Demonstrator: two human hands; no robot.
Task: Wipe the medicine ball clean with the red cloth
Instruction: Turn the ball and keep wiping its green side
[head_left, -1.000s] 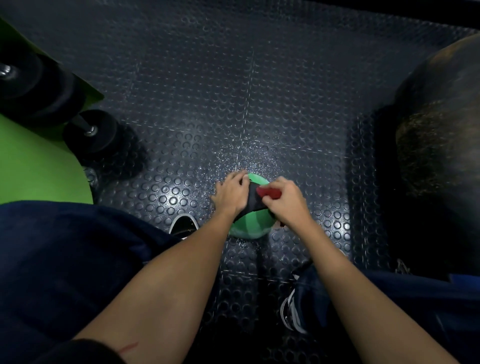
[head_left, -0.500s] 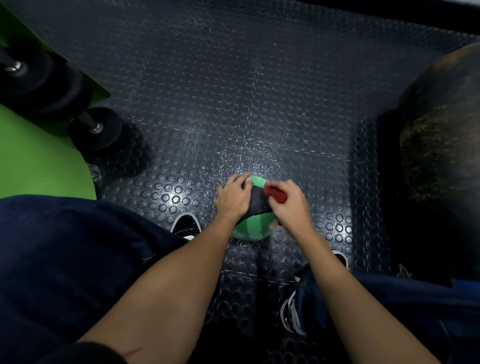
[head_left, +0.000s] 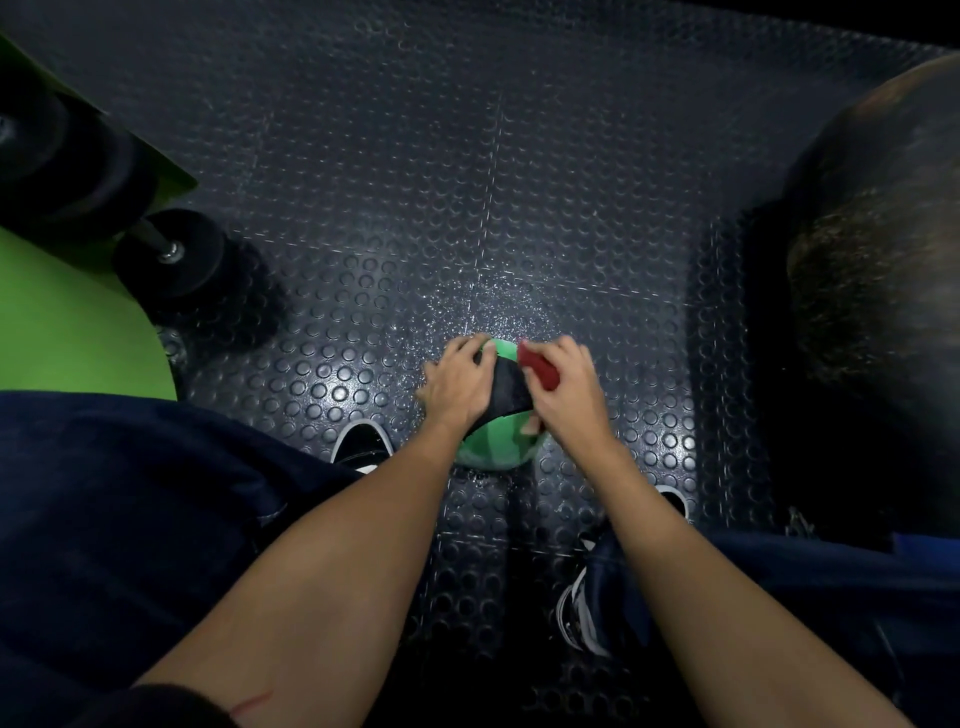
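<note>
On the floor (head_left: 363, 208): the ball (head_left: 493, 447), green with a dark band, sat on the studded mat between the person's shoes, right under both hands.
Left grip (head_left: 457, 384): lay over the ball's left side, fingers curved round it, steadying.
Right grip (head_left: 569, 395): closed round the cloth (head_left: 537, 366), pressing it to the ball's upper right.
Handling: I judged the ball heavy, firm and apt to roll, best braced from the side opposite the wiping. The cloth looked soft and bunched small.
Hidden: the hands covered most of the ball's top, its underside was out of sight, and any dirt was too dim to make out. The dumbbell (head_left: 166, 254) and the dark mass (head_left: 878, 260) were cut off at the edges.
</note>
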